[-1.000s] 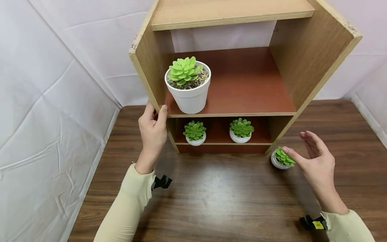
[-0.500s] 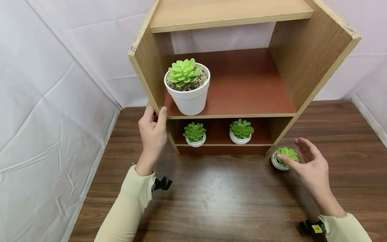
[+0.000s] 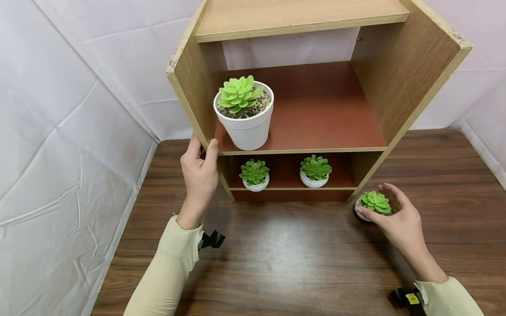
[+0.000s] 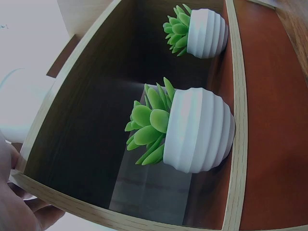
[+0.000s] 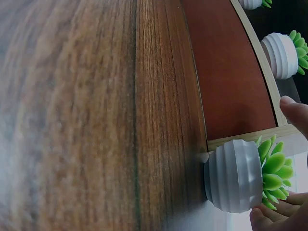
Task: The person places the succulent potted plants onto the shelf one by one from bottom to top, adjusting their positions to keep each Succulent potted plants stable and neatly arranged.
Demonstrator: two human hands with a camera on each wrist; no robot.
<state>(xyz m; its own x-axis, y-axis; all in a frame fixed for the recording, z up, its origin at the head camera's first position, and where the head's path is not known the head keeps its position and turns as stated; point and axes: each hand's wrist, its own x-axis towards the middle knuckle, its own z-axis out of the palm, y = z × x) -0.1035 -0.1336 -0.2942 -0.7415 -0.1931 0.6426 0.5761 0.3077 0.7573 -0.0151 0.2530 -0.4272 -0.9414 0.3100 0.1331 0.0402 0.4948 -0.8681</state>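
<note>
My left hand grips the left side panel of a wooden shelf unit, thumb on its front edge and fingers round the outside. At the unit's lower right corner, a small succulent in a white ribbed pot stands upright on the table. My right hand reaches round this plant with thumb and fingers spread to either side. In the right wrist view the thumb is apart from the pot, while the fingertips are right by its rim and leaves.
Two similar succulents, a left one and a right one, stand on the lower shelf. A larger potted succulent stands at the left of the red-brown middle shelf. Pale sheets hang behind the wooden table.
My right hand has moved left and closer round the small succulent, which has tilted slightly upright or shifted little. My left hand stays on the side panel.
</note>
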